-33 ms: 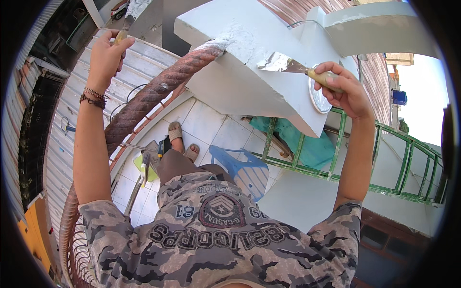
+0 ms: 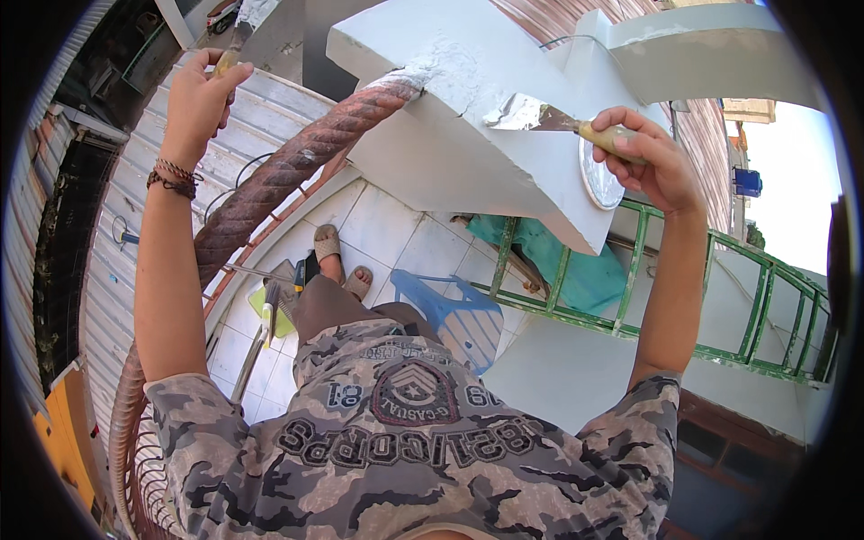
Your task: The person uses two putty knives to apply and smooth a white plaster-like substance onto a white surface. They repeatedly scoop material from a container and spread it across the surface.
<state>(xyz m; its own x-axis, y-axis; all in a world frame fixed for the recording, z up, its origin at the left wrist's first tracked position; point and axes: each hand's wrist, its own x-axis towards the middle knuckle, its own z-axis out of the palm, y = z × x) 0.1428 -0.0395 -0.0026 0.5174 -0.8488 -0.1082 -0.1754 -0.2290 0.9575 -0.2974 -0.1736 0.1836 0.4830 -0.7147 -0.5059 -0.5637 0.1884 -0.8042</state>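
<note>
My left hand [image 2: 200, 106], raised at the upper left, is closed round the handle of a putty knife [image 2: 241, 34] with white putty on its blade. A second putty knife [image 2: 558, 121] is gripped by its pale handle in my right hand [image 2: 655, 164]. Its blade carries white putty and points left, at the face of a white concrete beam [image 2: 531, 175]; whether it touches cannot be told. Rough white putty [image 2: 450, 76] covers the beam where a brown rope-twisted railing [image 2: 301, 162] meets it. Close to my right fingers, a round white-rimmed disc or lid [image 2: 601, 175] sits on the beam.
Below are a blue plastic stool [image 2: 459, 315], a green metal ladder [image 2: 630, 288], and a teal sheet [image 2: 589, 274]. A dustpan with long-handled tools [image 2: 274, 315] lies by my feet on white tiles [image 2: 378, 225]. Corrugated roofing [image 2: 117, 243] spreads beyond the railing.
</note>
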